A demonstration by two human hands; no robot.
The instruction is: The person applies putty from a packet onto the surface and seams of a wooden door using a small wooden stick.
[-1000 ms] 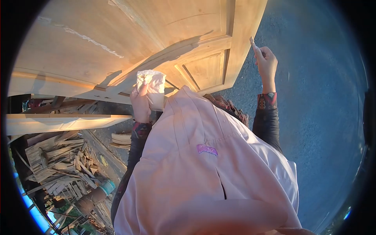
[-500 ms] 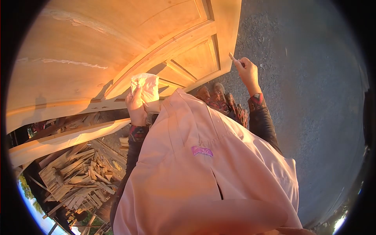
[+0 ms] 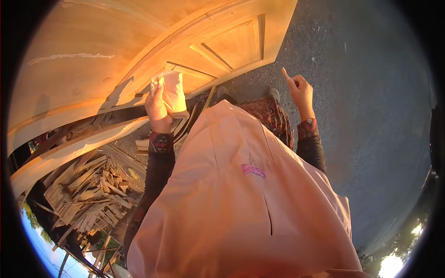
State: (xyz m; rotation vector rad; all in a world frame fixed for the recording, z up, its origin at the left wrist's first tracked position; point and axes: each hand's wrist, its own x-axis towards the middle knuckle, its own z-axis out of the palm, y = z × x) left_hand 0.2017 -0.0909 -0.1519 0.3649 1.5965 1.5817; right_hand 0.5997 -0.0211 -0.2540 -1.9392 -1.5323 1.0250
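Observation:
My left hand (image 3: pixel 157 107) is closed on a pale, crumpled packet (image 3: pixel 172 92), with the thumb near its open-looking top. Off to the right, over the grey ground, my right hand (image 3: pixel 302 95) pinches a small, thin, light-coloured piece (image 3: pixel 284 72) that sticks up beyond the fingertips. A large wooden door (image 3: pixel 199 41) with carved panels stands in front of me. A pale, uneven streak (image 3: pixel 69 56) marks its surface at the left. Neither hand appears to touch the door.
Below the door at the left runs a long pale board (image 3: pixel 69 150). A heap of scrap wood (image 3: pixel 97 190) lies at the lower left. Grey gravelly ground (image 3: pixel 366 120) extends along the right. Shoes (image 3: pixel 274 94) show beneath my pink garment (image 3: pixel 241 199).
The view has shifted, and the door's lower corner now appears farther from my right hand. Both feet have moved apart. Each hand keeps its hold.

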